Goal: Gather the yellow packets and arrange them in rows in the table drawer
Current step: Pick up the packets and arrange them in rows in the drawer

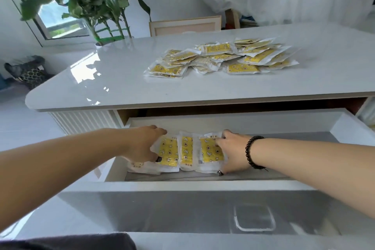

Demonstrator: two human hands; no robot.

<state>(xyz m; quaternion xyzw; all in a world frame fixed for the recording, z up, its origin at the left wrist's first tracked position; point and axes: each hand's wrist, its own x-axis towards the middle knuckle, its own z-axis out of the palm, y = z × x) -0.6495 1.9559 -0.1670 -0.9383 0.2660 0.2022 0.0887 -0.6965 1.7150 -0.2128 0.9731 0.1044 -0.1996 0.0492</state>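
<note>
The table drawer (203,185) is pulled out below the white tabletop. Inside it, a row of yellow packets (187,153) with flower prints lies side by side at the left half. My left hand (142,144) holds the left end of the row, thumb under the near edge and fingers over the far edge. My right hand (231,151), with a black bead bracelet on the wrist, grips the right end the same way. A loose heap of several more yellow packets (221,58) lies on the tabletop beyond the drawer.
The glossy white table (121,87) has a rounded left corner. A potted plant (97,6) stands behind its far left edge, and a wooden frame (184,25) leans behind the far side. The drawer's right half shows bare bottom (304,140).
</note>
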